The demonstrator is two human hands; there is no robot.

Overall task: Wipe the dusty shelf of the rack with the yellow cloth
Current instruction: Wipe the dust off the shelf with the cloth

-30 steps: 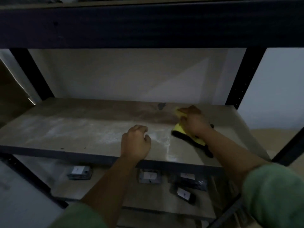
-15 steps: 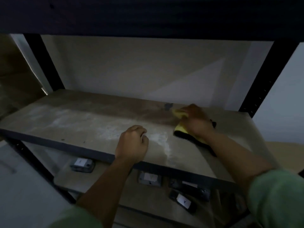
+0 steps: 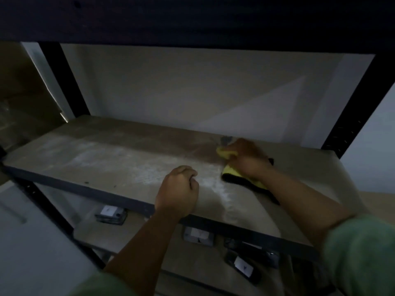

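A wooden shelf (image 3: 102, 159) of a dark metal rack lies before me, with pale dust across its left and middle. My right hand (image 3: 248, 159) presses the yellow cloth (image 3: 232, 171), which has a black underside, flat on the shelf toward the back right. The cloth bunches yellow at my fingertips and trails toward me under my wrist. My left hand (image 3: 177, 190) rests as a closed fist on the shelf's front edge, holding nothing. A white dust streak runs between the two hands.
A dark upper shelf beam (image 3: 192, 20) hangs low overhead. Black uprights (image 3: 350, 116) stand at both back corners against a pale wall. The lower shelf (image 3: 205, 265) holds several small dark packets with white labels (image 3: 111, 213).
My view has shifted closer and lower under the upper beam. My right hand with the cloth stays near the back right of the shelf. The left fist has not moved.
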